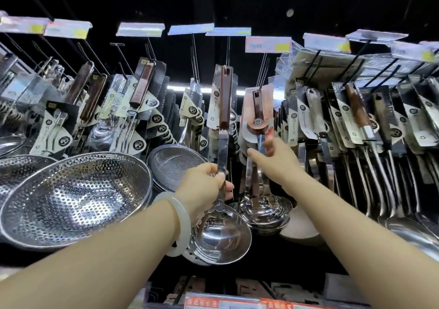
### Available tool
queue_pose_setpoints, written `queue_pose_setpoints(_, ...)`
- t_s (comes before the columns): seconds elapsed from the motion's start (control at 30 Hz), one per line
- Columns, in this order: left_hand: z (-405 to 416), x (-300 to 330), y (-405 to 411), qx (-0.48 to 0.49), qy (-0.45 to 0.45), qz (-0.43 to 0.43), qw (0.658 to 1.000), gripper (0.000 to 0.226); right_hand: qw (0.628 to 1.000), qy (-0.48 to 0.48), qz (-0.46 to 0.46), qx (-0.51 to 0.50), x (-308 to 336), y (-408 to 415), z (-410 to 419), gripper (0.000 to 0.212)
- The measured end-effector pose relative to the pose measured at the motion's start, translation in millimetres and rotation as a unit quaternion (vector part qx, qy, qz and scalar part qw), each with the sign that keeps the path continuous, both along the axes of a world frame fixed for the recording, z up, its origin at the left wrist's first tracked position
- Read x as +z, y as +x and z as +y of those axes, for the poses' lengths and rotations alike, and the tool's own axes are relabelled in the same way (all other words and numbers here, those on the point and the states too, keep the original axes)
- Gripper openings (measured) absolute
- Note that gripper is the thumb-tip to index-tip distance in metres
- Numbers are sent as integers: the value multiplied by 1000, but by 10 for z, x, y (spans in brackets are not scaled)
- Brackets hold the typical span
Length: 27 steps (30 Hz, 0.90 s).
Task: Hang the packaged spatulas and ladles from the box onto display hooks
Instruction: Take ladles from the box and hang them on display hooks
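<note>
Evidently the job is well under way: the display wall is crowded with carded utensils on nearly every hook, yet one ladle (222, 166) is not hung. The left hand (204, 185) grips its steel shaft just above the bowl, fingers curled round it, and holds it upright with its brown handle and card raised toward the bare hook (195, 59) near the middle of the wall. Whether the hang hole has reached the prong cannot be told. The right hand (273, 159) reaches to the neighbouring hung ladles (257, 123), thumb out and fingers around a shaft there, apparently steadying or parting them; how firm that hold is cannot be told. The box named in the task is not in view, so how many pieces remain is unknown.

The wall is dark, with black wire hooks and pale price tags (268, 44) along its top edge. Perforated steel colanders (76, 201) sit toward its lower left; spatulas (356, 123) fill the right side.
</note>
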<state>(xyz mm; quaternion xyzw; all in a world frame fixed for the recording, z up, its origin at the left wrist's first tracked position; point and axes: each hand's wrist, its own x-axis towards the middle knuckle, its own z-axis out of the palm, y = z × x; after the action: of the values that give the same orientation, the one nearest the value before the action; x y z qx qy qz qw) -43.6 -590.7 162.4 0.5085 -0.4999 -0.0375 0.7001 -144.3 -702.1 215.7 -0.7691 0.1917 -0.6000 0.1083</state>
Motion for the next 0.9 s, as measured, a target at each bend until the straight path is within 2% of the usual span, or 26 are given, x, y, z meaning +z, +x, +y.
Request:
queue_pose_setpoints(0.07,-38,27,-40,-4,-1,-7,1000,28,993,29,6,113,-147,-127,150,39)
queue_pose_setpoints(0.17,-78,110,-141,-21,-16,-6,1000,16,968,83,117,204,-417,-327,275,45)
queue_pose_setpoints(0.27,-145,243,-288,-39,-28,-21,999,14,955,54,207,204,-657,-446,229,68)
queue_pose_setpoints(0.37,-229,351,-447,-66,-32,-21,997,21,965,-4,190,179,-737,-546,188,75)
queue_pose_setpoints(0.43,-303,376,-513,-79,-17,-20,997,14,969,-6,182,169,-752,-617,168,68)
queue_pose_setpoints(0.6,-482,425,-614,-107,0,5,994,13,968,-18,217,123,-798,-761,40,47)
queue_pose_setpoints(0.73,-579,495,-672,-105,-6,9,994,26,974,-32,204,96,-769,-764,-84,22)
queue_pose_setpoints(0.9,-669,527,-682,-104,-35,7,994,37,974,-29,184,131,-735,-726,-174,23)
